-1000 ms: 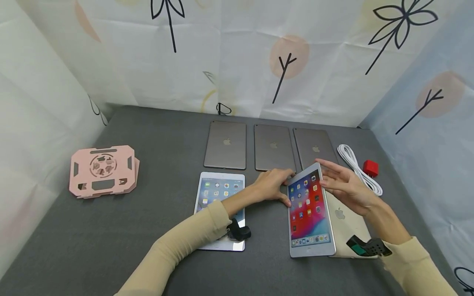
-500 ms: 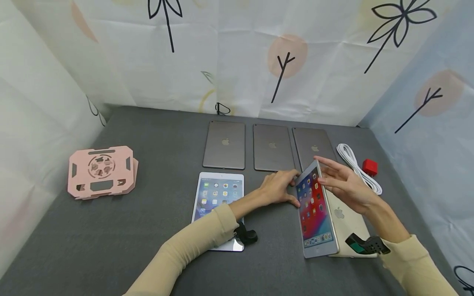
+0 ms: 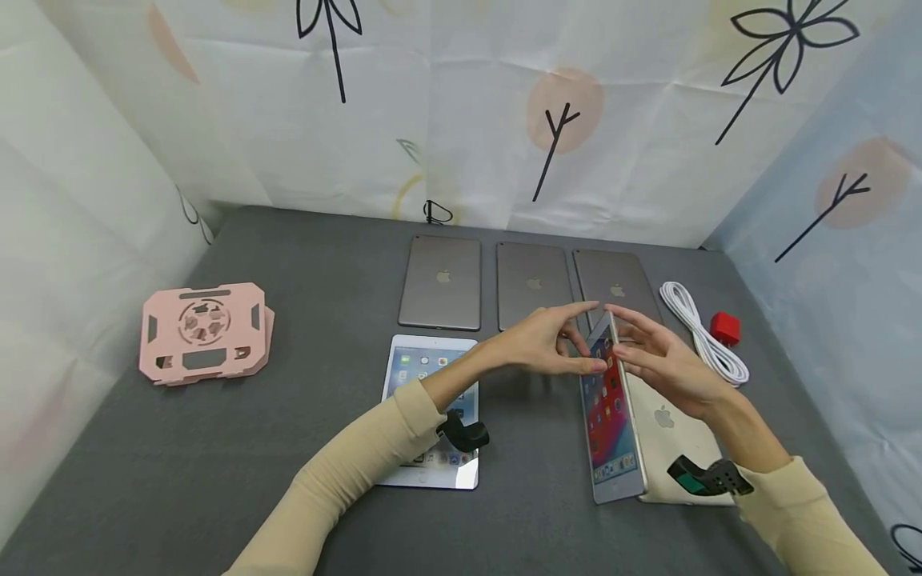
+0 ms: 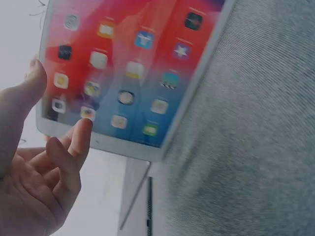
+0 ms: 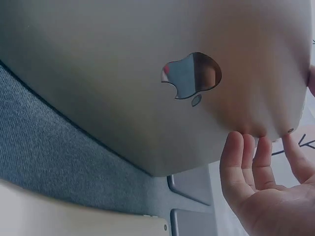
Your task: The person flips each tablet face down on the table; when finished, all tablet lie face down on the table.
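A tablet (image 3: 612, 424) with a white border and a red-and-blue home screen is tilted up on edge, its screen turned to the left. My right hand (image 3: 663, 368) holds it near the upper corner, thumb and fingers at its edges; in the right wrist view, the fingertips (image 5: 248, 140) meet the edge of its silvery back (image 5: 123, 88). My left hand (image 3: 543, 340) is at the same corner, index finger extended by the top, thumb overlapping the screen. Another tablet (image 3: 687, 448), pale gold back up, lies partly hidden behind it.
A white-fronted tablet (image 3: 425, 476) with a lit screen lies under my left forearm. Three grey tablets, the left one (image 3: 441, 296) fully visible, lie face down at the back. A white cable (image 3: 702, 340) and red charger (image 3: 725, 328) sit right; pink slotted panels (image 3: 216, 304) lie left.
My left hand has left the tablet's left edge and moved up to its upper corner. The tablet has turned more edge-on; my right hand stays at its corner.
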A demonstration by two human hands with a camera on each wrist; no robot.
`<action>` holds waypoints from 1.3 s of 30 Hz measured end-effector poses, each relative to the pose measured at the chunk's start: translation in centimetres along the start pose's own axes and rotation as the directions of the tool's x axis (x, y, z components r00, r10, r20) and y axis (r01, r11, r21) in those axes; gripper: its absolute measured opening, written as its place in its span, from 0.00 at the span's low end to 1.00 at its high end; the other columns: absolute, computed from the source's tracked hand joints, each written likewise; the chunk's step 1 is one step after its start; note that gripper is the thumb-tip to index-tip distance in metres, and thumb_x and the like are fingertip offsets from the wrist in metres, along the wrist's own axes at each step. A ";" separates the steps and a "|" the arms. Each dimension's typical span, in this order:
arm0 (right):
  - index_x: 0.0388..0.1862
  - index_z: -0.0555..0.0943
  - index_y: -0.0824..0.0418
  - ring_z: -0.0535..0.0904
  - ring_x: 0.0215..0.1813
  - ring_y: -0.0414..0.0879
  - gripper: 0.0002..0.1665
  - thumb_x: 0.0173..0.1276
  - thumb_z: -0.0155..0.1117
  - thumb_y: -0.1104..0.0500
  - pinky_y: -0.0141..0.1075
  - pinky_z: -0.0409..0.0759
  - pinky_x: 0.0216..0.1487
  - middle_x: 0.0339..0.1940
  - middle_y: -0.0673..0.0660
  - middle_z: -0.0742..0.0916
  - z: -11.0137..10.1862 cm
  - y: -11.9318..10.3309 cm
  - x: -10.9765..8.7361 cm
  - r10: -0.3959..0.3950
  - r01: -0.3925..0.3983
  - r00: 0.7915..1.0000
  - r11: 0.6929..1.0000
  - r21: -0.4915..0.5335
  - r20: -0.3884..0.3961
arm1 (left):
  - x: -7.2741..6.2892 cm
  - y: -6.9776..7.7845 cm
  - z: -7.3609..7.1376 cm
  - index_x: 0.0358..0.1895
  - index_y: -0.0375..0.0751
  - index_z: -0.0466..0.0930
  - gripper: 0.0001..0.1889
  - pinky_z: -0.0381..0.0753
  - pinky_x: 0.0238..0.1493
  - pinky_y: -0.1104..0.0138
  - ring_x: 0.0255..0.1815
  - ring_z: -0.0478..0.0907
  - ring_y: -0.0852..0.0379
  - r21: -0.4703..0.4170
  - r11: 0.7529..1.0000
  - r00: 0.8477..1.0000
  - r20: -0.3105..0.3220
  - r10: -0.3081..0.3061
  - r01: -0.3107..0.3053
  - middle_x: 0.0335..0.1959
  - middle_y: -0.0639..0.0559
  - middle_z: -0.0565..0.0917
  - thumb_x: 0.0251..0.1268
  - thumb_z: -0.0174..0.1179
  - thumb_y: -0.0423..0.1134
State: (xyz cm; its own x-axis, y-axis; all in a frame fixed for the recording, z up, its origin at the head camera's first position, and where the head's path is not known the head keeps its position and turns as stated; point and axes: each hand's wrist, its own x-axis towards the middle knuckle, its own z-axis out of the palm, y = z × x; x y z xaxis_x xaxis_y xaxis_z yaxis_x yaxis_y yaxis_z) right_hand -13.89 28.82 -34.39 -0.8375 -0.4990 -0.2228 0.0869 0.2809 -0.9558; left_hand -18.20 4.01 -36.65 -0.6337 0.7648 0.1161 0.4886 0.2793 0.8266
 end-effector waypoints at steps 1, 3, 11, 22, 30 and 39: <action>0.84 0.52 0.44 0.64 0.67 0.43 0.36 0.83 0.50 0.59 0.27 0.74 0.61 0.70 0.54 0.64 0.0 0.0 0.0 -0.002 0.002 1.000 1.000 0.006 0.003 | 0.0 0.3 -0.1 0.82 0.37 0.49 0.48 0.82 0.35 0.75 0.28 0.85 0.68 -0.005 1.000 1.000 0.002 -0.001 0.001 0.48 0.44 0.90 0.67 0.67 0.46; 0.85 0.50 0.46 0.64 0.66 0.41 0.37 0.83 0.49 0.59 0.25 0.74 0.59 0.72 0.56 0.61 0.1 0.2 0.1 -0.004 0.004 1.000 1.000 0.023 0.013 | -0.1 0.8 -0.3 0.83 0.38 0.47 0.48 0.82 0.36 0.75 0.29 0.85 0.68 -0.009 1.000 1.000 -0.002 -0.006 0.006 0.48 0.44 0.90 0.67 0.68 0.46; 0.85 0.37 0.61 0.54 0.80 0.66 0.43 0.85 0.46 0.54 0.23 0.75 0.60 0.82 0.73 0.48 0.2 0.6 0.7 0.033 -0.033 0.996 0.999 0.003 0.084 | -0.2 1.6 -0.2 0.82 0.36 0.48 0.49 0.82 0.34 0.76 0.27 0.84 0.68 -0.018 1.000 1.000 -0.015 -0.020 0.020 0.47 0.42 0.89 0.67 0.69 0.45; 0.82 0.52 0.72 0.71 0.70 0.67 0.47 0.78 0.62 0.52 0.58 0.76 0.64 0.76 0.76 0.66 -0.4 2.2 2.4 0.161 -0.097 0.979 0.909 -0.404 0.127 | -1.1 0.8 -1.1 0.80 0.36 0.54 0.46 0.81 0.38 0.76 0.31 0.84 0.67 -0.006 0.999 0.999 0.006 -0.033 0.033 0.48 0.46 0.88 0.66 0.70 0.44; 0.78 0.66 0.60 0.65 0.46 0.51 0.46 0.66 0.75 0.51 0.39 0.67 0.41 0.55 0.65 0.68 -0.1 2.4 3.1 0.145 -0.068 0.983 0.855 -0.514 0.110 | -2.2 -0.2 -2.2 0.76 0.36 0.62 0.43 0.82 0.45 0.75 0.36 0.87 0.65 -0.076 0.995 0.998 -0.001 -0.068 0.067 0.50 0.45 0.89 0.61 0.75 0.41; 0.75 0.69 0.64 0.61 0.45 0.51 0.47 0.63 0.77 0.47 0.40 0.64 0.41 0.60 0.69 0.69 0.8 2.5 3.7 0.140 -0.083 0.989 0.815 -0.573 0.056 | -3.6 -1.9 -3.2 0.74 0.32 0.65 0.44 0.85 0.48 0.71 0.41 0.88 0.60 -0.176 0.978 0.994 0.017 -0.110 0.111 0.52 0.41 0.84 0.55 0.78 0.35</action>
State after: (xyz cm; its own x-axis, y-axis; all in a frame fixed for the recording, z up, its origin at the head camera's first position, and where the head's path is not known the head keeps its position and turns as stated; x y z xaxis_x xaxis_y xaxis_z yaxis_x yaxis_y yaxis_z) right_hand -16.39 27.03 -37.78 -0.7854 -0.5001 -0.3647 -0.1689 0.7400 -0.6510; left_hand -18.79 -1.11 -36.88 -0.6731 0.7394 0.0149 0.3019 0.2563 0.9183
